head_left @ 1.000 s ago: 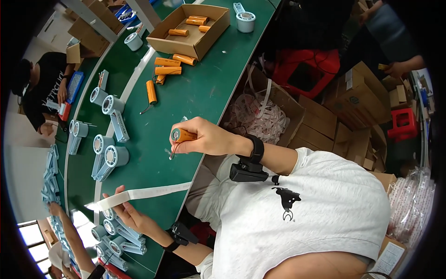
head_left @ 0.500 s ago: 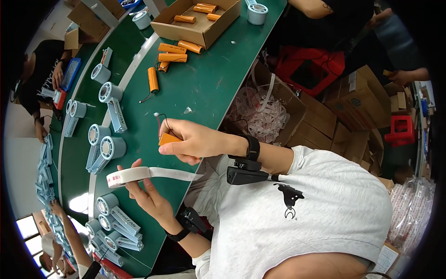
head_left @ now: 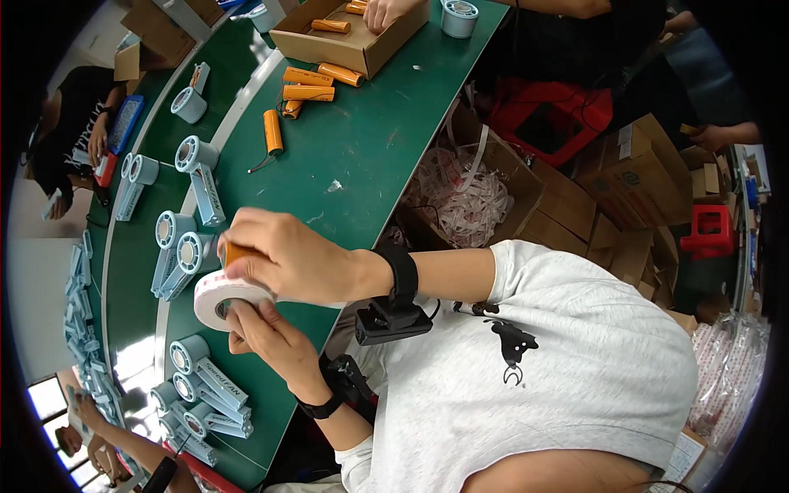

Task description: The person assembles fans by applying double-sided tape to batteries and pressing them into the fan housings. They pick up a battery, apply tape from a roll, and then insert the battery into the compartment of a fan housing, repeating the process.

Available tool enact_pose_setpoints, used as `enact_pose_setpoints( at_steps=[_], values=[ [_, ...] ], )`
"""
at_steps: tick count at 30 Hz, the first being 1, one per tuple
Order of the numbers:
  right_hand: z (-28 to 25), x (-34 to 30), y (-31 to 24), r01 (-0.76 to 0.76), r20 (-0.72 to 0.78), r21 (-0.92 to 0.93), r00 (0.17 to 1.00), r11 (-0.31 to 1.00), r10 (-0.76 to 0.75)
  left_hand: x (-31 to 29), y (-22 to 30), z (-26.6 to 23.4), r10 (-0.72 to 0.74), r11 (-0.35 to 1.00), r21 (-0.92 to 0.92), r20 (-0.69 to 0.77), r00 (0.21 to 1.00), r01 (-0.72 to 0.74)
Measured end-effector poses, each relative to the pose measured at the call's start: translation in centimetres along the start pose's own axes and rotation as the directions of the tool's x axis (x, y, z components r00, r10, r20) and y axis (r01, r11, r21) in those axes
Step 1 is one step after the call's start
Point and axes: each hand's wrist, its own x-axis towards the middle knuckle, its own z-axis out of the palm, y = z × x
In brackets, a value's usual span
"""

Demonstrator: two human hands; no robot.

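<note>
My right hand (head_left: 283,255) is closed on a small orange cylinder (head_left: 234,251) and holds it above the green table (head_left: 370,140). Right below, my left hand (head_left: 267,337) grips a white roll of tape (head_left: 215,297) with its thumb in the core. The roll presses against the cylinder, and my right fingers hide most of the cylinder. Each wrist wears a black band; a black device hangs from the right one.
A cardboard box (head_left: 329,45) of orange cylinders stands at the far end, with another person's hand (head_left: 388,11) in it. Loose orange cylinders (head_left: 308,82) lie nearby. Grey tape dispensers (head_left: 197,164) line the left side. Cardboard boxes (head_left: 575,197) and white strips (head_left: 464,197) sit beside the table.
My left hand has lifted the tape roll off the table and up to the cylinder. My right hand has drawn closer to me, and both hands now meet.
</note>
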Motion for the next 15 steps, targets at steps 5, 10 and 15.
enact_pose_setpoints(
  at_steps=[5,10,15],
  values=[
    [2.1,1.4,1.0,-0.342,-0.076,0.642,0.862,0.686,0.501,1.1,1.4,0.5,-0.226,0.969,0.099,0.010,0.974,0.224],
    [4.5,2.0,3.3,-0.415,-0.023,0.802,0.697,0.429,0.717,0.7,1.9,0.5,-0.183,0.958,0.222,-0.009,0.983,0.180],
    [1.8,8.1,5.2,-0.130,-0.293,0.696,0.846,0.706,0.446,-3.7,-0.5,-1.7,-0.393,0.919,0.109,0.152,0.907,0.380]
  ],
)
